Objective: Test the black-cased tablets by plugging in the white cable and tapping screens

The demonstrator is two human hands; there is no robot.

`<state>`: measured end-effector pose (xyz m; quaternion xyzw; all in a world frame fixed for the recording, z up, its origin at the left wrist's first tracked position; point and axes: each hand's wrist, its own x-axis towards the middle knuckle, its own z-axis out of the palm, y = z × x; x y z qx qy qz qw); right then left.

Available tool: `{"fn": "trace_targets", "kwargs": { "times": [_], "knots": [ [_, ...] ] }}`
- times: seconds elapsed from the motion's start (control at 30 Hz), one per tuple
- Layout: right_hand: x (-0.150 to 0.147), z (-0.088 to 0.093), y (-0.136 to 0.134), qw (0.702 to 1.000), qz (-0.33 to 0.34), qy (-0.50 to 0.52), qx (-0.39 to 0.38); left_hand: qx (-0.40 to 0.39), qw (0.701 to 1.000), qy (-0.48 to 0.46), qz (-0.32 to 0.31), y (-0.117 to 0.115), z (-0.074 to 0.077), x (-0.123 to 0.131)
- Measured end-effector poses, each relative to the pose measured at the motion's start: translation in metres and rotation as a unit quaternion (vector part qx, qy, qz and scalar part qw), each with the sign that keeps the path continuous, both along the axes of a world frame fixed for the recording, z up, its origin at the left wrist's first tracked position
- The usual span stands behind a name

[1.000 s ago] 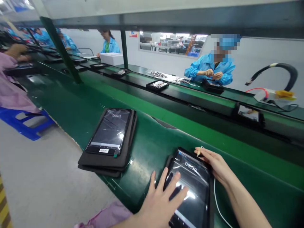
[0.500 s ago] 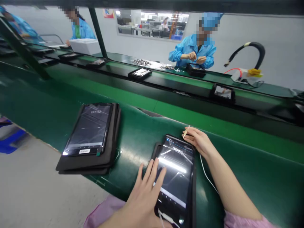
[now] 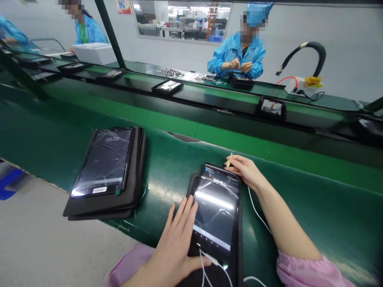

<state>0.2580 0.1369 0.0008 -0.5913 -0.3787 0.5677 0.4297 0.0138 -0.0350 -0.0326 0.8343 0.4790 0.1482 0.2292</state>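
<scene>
A black tablet (image 3: 217,207), its lit screen showing a timer, lies on dark foam pads (image 3: 194,181) at the bench's front. My left hand (image 3: 176,235) rests along the tablet's left edge, fingers stretched out and thumb across its lower end. Close to that thumb lies a white cable (image 3: 214,261) with a slim white piece on it. At the tablet's top right corner, my right hand (image 3: 243,169) pinches a small yellowish plug (image 3: 228,163) between thumb and fingers. From under this hand a white cable (image 3: 254,205) runs down to the right.
A second tablet (image 3: 104,163) showing 00:02 lies on stacked dark foam pads (image 3: 131,199) to the left. Beyond the green bench (image 3: 167,159), a conveyor (image 3: 206,103) carries several black trays. A person in blue (image 3: 239,52) works across it, near a bent black hose (image 3: 320,52).
My left fingers have slid left off the screen to the tablet's edge, and the thumb now shows. My right hand keeps the plug by the top corner. The view has shifted slightly.
</scene>
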Motion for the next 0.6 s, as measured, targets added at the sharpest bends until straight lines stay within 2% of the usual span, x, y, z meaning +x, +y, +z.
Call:
{"fn": "trace_targets", "kwargs": {
  "times": [0.27,0.6],
  "knots": [
    [0.005,-0.007,-0.004,0.999,0.035,0.001,0.014,-0.016,1.000,0.007,0.024,-0.001,-0.003,0.002],
    [0.005,-0.018,-0.008,0.994,0.049,-0.069,0.066,-0.038,0.999,-0.007,0.031,0.003,0.007,0.000]
  ]
}}
